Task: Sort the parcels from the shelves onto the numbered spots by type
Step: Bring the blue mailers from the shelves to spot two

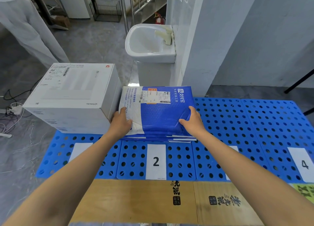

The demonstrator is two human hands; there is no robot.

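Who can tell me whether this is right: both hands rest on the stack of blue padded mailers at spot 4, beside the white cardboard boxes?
Not quite. In the head view the left hand and right hand rest on the stack of blue padded mailers behind the white paper label marked 2, not 4, beside the white cardboard boxes.

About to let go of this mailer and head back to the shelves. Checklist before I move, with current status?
1. The blue mailer sits on the mailer stack behind label 2: ok.
2. Stack's near edges flush: not ok, they fan out slightly.
3. The left hand and right hand lie flat, not gripping: ok.
4. Gap between stack and white boxes: cannot tell.
5. Number on the label under the right arm: cannot tell, covered.
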